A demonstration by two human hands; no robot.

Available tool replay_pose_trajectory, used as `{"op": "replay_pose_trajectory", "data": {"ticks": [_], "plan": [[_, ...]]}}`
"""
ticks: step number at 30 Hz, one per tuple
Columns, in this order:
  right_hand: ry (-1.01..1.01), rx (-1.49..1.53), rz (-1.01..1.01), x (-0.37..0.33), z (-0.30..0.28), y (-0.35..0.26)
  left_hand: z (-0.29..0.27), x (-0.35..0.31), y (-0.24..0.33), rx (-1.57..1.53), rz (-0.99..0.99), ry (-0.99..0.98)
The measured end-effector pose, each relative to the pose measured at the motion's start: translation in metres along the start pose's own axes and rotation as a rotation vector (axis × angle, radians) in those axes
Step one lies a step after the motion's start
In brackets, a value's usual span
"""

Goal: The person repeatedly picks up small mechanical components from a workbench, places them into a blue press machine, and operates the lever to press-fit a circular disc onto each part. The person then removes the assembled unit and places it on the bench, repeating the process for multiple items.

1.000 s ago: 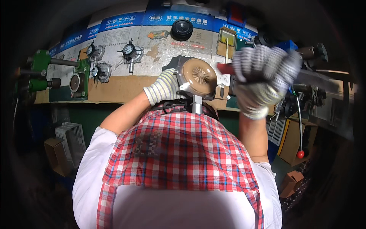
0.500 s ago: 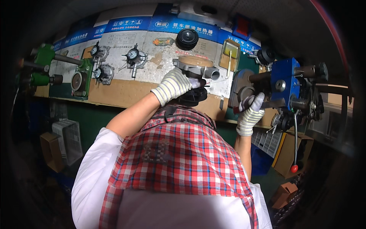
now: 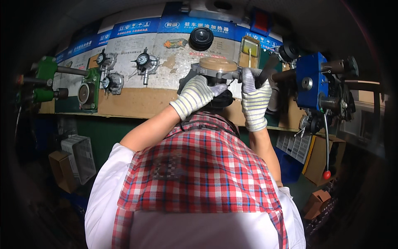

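At the bench's front edge a grey metal housing (image 3: 226, 74) with a round tan disc (image 3: 217, 64) on top sits over a black round part (image 3: 222, 99). My left hand (image 3: 199, 91), in a striped glove, is closed against the near side of the housing. A thin pin or wire (image 3: 230, 82) shows by its thumb. To the right of the housing, my gloved right hand (image 3: 255, 97) is closed round a dark, long tool (image 3: 269, 70), tilted up to the right. Its exact kind is blurred. The housing's side spout is partly hidden behind that hand.
Several metal pump-like parts (image 3: 145, 64) lie at left near a green clamp fixture (image 3: 89, 89). A black round cap (image 3: 201, 38) and a yellowish tray with a brush (image 3: 250, 50) stand behind. A blue press fixture (image 3: 309, 83) with a red-knobbed lever (image 3: 326, 174) is at right.
My right hand has come left from beside the blue fixture to the housing, bringing the dark tool, now tilted upward. The housing has turned and shifted slightly right under my left hand.
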State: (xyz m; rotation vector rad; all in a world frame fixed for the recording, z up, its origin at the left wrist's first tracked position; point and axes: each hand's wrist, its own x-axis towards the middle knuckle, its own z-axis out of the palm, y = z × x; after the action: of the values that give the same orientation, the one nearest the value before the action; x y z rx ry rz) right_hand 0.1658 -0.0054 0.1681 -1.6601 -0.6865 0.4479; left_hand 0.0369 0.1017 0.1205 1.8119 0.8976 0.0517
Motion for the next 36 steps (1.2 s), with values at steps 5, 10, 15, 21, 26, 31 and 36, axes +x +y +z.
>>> {"op": "replay_pose_trajectory", "data": {"ticks": [5, 10, 15, 21, 26, 31, 36], "plan": [[-0.205, -0.125, -0.133, -0.013, 0.002, -0.025, 0.009, 0.015, -0.024, -0.316, 0.378, 0.087], [-0.146, -0.164, -0.189, -0.009, -0.025, -0.039, -0.016, -0.004, -0.029, -0.367, 0.34, -0.096], [-0.378, -0.193, -0.1, -0.005, -0.026, -0.043, -0.025, -0.001, -0.03, -0.545, 0.414, -0.138], [-0.616, -0.207, -0.132, 0.014, -0.019, -0.022, -0.034, -0.01, -0.015, -0.396, 0.454, -0.079], [-0.453, -0.34, 0.118, 0.03, -0.03, -0.028, -0.033, -0.011, -0.026, -0.502, 0.378, -0.115], [-0.338, -0.173, 0.131, 0.025, -0.039, -0.008, -0.034, -0.007, -0.021, -0.433, 0.386, -0.109], [-0.265, 0.009, 0.092, 0.014, -0.04, -0.006, -0.047, -0.008, -0.024, -0.732, 0.376, -0.254]]}}
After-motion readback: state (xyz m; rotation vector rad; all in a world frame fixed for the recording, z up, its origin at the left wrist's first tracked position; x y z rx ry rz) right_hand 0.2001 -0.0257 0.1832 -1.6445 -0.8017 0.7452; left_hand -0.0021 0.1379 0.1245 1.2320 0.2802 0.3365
